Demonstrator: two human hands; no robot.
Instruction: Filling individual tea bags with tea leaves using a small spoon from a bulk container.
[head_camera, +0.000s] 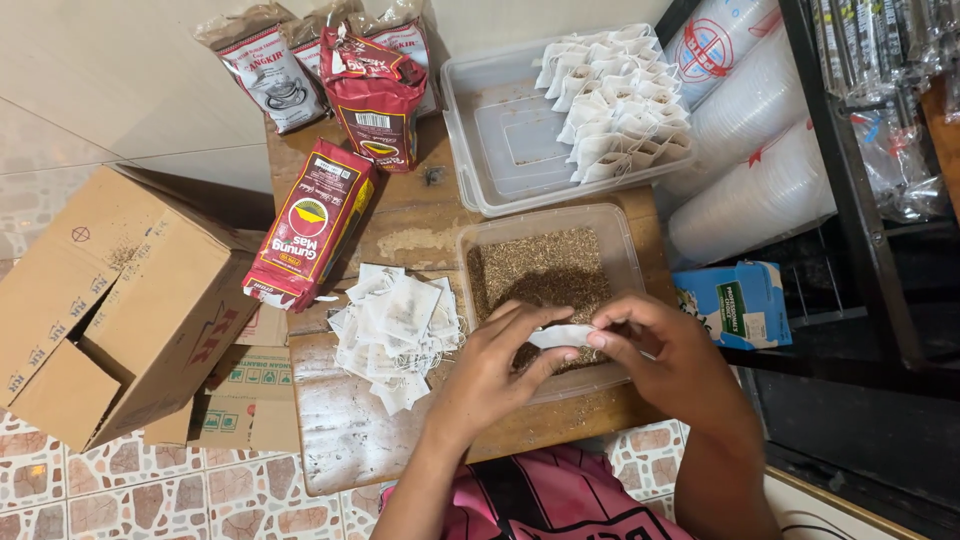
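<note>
White sachet: a small paper filter bag (560, 336), pinched between both my hands just above the near tub.
Left hand (492, 372): fingers curled in, thumb and forefinger closed on the bag's left end.
Right hand (668, 352): fingers bent, tips nipping the right end.
Near tub (628, 250): clear plastic, brown loose tea inside.
Far tub (480, 150): filled bags stacked at its right.
Worktop (350, 430): empty bags (395, 330) heaped left.
</note>
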